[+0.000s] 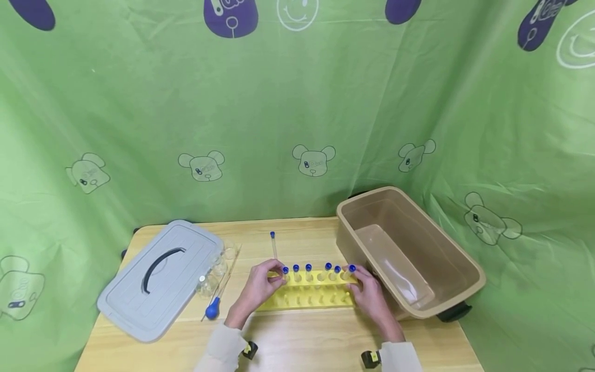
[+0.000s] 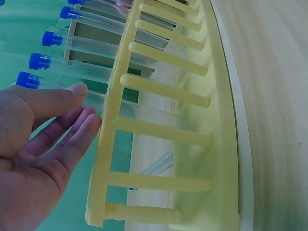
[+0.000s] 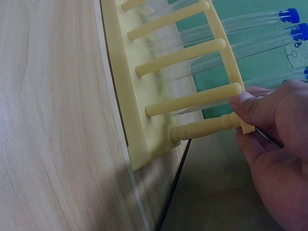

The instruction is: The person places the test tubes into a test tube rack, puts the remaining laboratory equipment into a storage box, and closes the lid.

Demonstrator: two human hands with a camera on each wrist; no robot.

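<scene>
A yellow test tube rack [image 1: 304, 302] stands on the wooden table, holding several clear test tubes with blue caps. At its left end my left hand [image 1: 261, 284] has thumb and fingertips curled about the leftmost test tube [image 1: 285, 276], just below the cap. In the left wrist view, the thumb [image 2: 72, 94] hides part of that tube. My right hand [image 1: 367, 294] grips the rack's right end; in the right wrist view, thumb and fingers pinch the top plate [image 3: 247, 128] by its corner post. Another capped test tube [image 1: 274, 247] lies on the table behind the rack.
A deep brown bin [image 1: 348, 243] stands right of the rack, close to my right hand. On the left lies a grey lid [image 1: 125, 294] with a black handle. Beside it are clear glassware [image 1: 207, 285], a thin stick [image 1: 231, 271] and a blue rubber bulb [image 1: 212, 309].
</scene>
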